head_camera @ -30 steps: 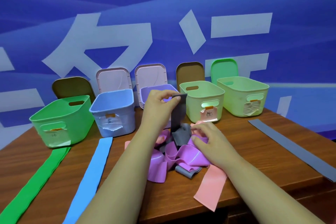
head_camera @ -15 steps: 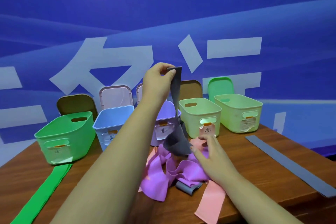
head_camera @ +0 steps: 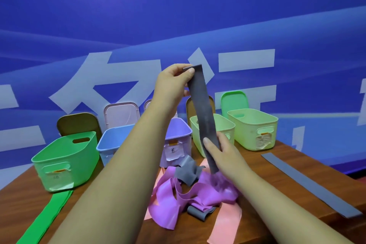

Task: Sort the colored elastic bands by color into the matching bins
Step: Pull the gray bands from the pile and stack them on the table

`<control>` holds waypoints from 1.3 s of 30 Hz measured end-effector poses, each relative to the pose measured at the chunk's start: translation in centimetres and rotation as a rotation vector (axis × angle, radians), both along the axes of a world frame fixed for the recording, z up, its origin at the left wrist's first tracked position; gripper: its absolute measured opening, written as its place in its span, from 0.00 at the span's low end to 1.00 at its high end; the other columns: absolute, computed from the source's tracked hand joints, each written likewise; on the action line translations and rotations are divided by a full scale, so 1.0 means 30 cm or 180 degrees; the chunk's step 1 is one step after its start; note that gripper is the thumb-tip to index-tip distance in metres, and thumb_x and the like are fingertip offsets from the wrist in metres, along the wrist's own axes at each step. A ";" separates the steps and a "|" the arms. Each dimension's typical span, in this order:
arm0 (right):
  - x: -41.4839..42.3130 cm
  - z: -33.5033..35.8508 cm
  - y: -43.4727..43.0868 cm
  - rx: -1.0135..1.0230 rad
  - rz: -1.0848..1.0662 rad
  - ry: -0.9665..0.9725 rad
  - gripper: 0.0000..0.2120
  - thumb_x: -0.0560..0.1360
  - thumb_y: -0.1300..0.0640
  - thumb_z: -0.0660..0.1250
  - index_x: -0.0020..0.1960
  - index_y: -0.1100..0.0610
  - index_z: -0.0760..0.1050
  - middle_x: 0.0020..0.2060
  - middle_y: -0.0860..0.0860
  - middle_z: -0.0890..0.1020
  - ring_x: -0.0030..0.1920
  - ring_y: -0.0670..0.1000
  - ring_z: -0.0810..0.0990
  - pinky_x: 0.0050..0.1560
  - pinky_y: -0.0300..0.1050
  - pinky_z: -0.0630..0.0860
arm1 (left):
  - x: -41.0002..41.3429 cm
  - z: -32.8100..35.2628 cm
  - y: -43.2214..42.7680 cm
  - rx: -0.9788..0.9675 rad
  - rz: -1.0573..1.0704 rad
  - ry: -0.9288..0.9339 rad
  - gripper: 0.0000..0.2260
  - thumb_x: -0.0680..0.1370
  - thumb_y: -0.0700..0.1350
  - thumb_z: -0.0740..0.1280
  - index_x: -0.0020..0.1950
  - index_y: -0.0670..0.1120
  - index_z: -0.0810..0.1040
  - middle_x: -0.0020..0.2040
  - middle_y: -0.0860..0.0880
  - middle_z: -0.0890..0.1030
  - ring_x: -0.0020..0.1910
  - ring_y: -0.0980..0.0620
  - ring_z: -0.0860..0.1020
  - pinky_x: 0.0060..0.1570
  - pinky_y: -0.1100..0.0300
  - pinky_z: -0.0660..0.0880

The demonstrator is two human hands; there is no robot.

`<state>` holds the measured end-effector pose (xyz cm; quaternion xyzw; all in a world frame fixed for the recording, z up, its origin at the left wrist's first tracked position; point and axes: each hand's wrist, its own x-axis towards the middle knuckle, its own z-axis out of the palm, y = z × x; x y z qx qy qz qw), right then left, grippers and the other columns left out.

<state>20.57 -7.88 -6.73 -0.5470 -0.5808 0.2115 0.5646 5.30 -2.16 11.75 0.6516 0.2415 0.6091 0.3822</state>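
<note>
My left hand (head_camera: pixel 172 85) pinches the top end of a grey band (head_camera: pixel 204 117), held high above the desk (head_camera: pixel 19 200). My right hand (head_camera: pixel 223 156) grips it lower down, and its tail trails into the tangled pile (head_camera: pixel 210 192) of purple and pink bands. A quick pull could snag those and drag them off. Half a second ago my right hand rested on the pile.

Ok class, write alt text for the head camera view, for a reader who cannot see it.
Two hands hold up a grey elastic band: the left hand pinches its top end, the right hand grips it lower down, above a tangled pile of purple, pink and grey bands on a wooden table. Five bins stand in a row behind.
</note>
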 end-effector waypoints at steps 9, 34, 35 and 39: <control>0.157 -0.020 -0.117 -0.0022 -0.0080 0.0564 0.14 0.84 0.50 0.67 0.48 0.60 0.80 0.34 0.48 0.79 0.36 0.46 0.75 0.38 0.41 0.70 | 0.110 -0.052 0.020 -0.0468 -0.0031 0.0221 0.07 0.82 0.41 0.71 0.58 0.43 0.85 0.47 0.46 0.87 0.40 0.52 0.85 0.38 0.58 0.82; 0.759 -0.125 -0.434 -0.1753 -0.1962 -0.1230 0.11 0.77 0.51 0.63 0.41 0.50 0.81 0.42 0.45 0.85 0.45 0.49 0.83 0.45 0.45 0.79 | 0.859 -0.619 0.134 -0.0908 -0.0080 0.1980 0.02 0.77 0.39 0.76 0.48 0.45 0.87 0.42 0.44 0.86 0.33 0.50 0.79 0.32 0.62 0.71; 0.762 -0.127 -0.433 -0.1791 -0.1981 -0.1263 0.11 0.77 0.51 0.62 0.41 0.50 0.81 0.42 0.46 0.85 0.46 0.50 0.83 0.47 0.46 0.80 | 0.872 -0.639 0.142 -0.0973 -0.0056 0.1968 0.02 0.77 0.39 0.77 0.48 0.45 0.87 0.43 0.44 0.87 0.34 0.49 0.80 0.34 0.60 0.75; 0.774 -0.134 -0.429 -0.1947 -0.2083 -0.1444 0.11 0.75 0.52 0.61 0.43 0.52 0.82 0.40 0.49 0.85 0.45 0.55 0.84 0.47 0.52 0.84 | 0.924 -0.697 0.172 -0.1114 -0.0038 0.1991 0.03 0.76 0.38 0.77 0.46 0.46 0.87 0.43 0.45 0.87 0.38 0.47 0.84 0.45 0.52 0.85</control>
